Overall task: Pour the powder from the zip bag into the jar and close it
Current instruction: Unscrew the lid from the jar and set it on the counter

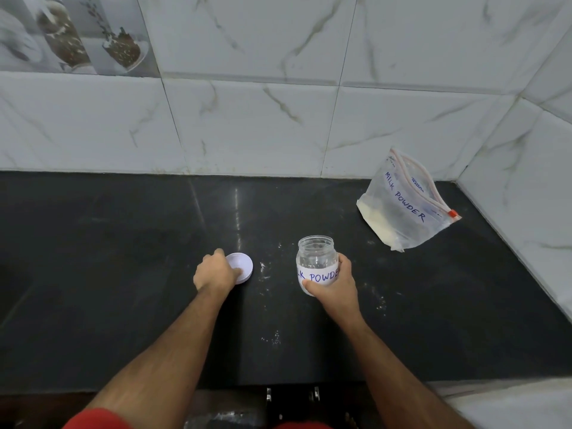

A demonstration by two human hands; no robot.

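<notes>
A clear plastic jar with a white "MILK POWDER" label stands open and upright on the black counter, and my right hand is wrapped around its lower half. Its white lid lies flat on the counter to the left, with my left hand resting on its near edge, fingers curled over it. A clear zip bag marked "MILK POWDER" leans against the wall at the back right, holding pale powder in its bottom; its red slider sits at the right end.
The black counter meets a marble-tiled wall behind and a tiled side wall on the right. Specks of spilled powder dot the counter around the jar. The counter's front edge runs below my forearms.
</notes>
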